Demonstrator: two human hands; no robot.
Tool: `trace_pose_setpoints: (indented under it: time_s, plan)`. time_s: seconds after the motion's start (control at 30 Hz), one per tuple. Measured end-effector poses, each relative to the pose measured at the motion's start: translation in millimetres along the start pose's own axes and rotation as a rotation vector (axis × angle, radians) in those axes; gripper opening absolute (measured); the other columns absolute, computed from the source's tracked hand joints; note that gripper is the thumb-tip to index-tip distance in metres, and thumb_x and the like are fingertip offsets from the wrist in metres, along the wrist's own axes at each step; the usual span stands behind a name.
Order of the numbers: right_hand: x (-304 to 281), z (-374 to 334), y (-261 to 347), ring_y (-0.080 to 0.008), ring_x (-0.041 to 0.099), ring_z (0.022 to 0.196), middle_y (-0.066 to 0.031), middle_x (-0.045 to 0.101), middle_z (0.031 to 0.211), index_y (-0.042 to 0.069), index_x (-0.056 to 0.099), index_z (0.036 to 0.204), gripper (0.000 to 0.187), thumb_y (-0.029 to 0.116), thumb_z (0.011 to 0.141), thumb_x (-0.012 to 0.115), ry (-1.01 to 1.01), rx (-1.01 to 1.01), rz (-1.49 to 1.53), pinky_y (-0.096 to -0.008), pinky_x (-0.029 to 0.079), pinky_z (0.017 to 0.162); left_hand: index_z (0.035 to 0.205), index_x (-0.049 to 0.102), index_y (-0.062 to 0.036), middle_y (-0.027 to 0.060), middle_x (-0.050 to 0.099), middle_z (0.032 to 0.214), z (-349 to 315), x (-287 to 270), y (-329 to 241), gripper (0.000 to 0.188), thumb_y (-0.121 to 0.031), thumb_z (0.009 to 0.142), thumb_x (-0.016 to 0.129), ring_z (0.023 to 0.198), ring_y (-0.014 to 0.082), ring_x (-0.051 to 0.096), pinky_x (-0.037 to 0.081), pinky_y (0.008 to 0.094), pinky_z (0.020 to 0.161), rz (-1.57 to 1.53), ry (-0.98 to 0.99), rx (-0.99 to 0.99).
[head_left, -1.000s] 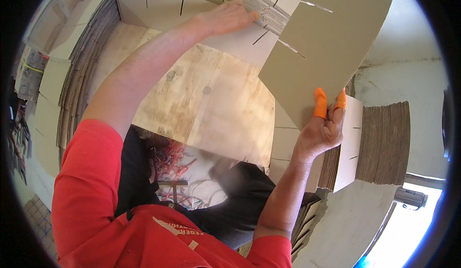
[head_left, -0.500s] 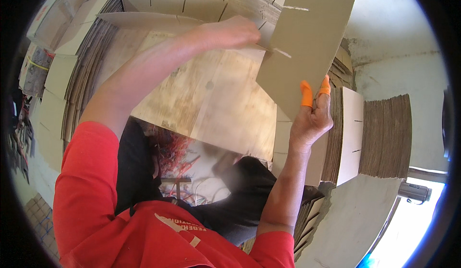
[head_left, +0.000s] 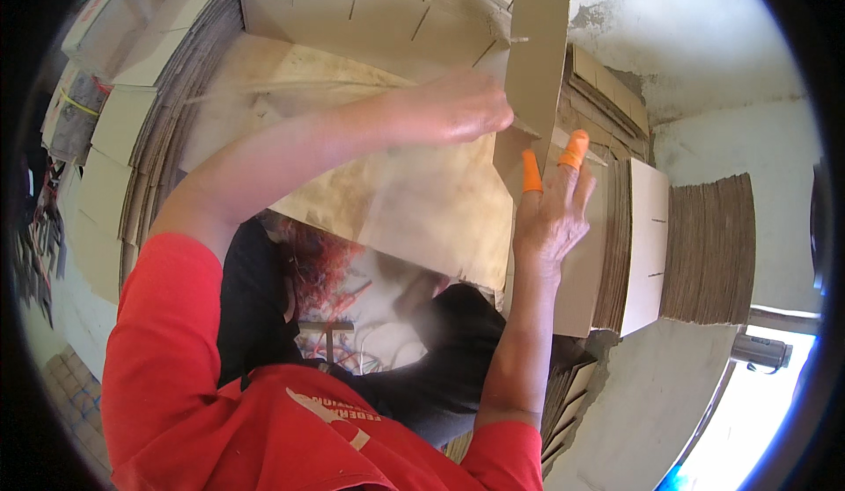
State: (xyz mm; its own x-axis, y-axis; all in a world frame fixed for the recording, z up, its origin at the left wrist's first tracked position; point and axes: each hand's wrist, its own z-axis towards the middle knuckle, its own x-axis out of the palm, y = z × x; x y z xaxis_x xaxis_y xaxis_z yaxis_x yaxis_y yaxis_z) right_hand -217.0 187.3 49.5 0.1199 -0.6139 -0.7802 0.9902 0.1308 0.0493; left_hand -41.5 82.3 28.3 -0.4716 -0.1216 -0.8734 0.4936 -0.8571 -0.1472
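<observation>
A card (head_left: 539, 59) is pinched upright in the right hand (head_left: 553, 161), near the far right corner of the surface (head_left: 431, 200); the left hand (head_left: 471, 110) is curled, its grip too blurred to be told. If knocked or loosely pinched, the card could be bent or dropped.
</observation>
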Motion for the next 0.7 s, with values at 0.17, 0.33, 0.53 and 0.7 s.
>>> trace_pose_setpoints:
  time_s: [0.17,0.33,0.53,0.7]
  plan:
    - [14.9,-1.7,-8.4,-0.0354,0.067,0.078,-0.0215,0.052,0.128,0.005,0.036,0.142,0.058,0.014,0.091,0.062,0.190,0.050,0.040,-0.0413,0.056,0.056,0.077,0.061,-0.0007,0.0129,0.063,0.076,-4.9,-10.4,-23.3,0.009,-0.010,0.077,0.061,0.083,0.0294,0.064,0.054,0.0416,0.065,-0.035,0.034,0.062]
    - [23.2,-13.1,-18.6,-0.0372,0.065,0.092,-0.0209,0.057,0.121,0.003,0.038,0.140,0.059,0.007,0.088,0.065,0.059,0.006,0.216,-0.0418,0.058,0.066,0.086,0.058,0.0035,0.0155,0.063,0.085,4.2,-49.9,-37.7,0.034,-0.025,0.076,0.073,0.089,0.0324,0.062,0.052,0.0438,0.071,-0.320,0.438,-0.203]
    - [10.2,-10.6,-6.9,-0.0329,0.066,0.095,-0.0201,0.062,0.120,0.000,0.049,0.132,0.053,0.006,0.084,0.071,-0.026,0.010,0.273,-0.0383,0.057,0.071,0.109,0.054,0.0001,0.0122,0.058,0.102,23.8,-32.8,60.9,0.053,-0.026,0.072,0.080,0.111,0.0291,0.050,0.042,0.0416,0.088,0.021,0.209,-0.392]
    - [11.6,-7.6,-0.3,-0.0294,0.067,0.097,-0.0166,0.062,0.124,0.000,0.052,0.130,0.052,0.007,0.083,0.073,-0.054,0.021,0.274,-0.0329,0.057,0.075,0.113,0.052,-0.0031,0.0096,0.056,0.101,19.2,21.3,128.1,0.047,-0.014,0.074,0.076,0.114,0.0260,0.045,0.037,0.0416,0.093,0.340,0.052,-0.468]
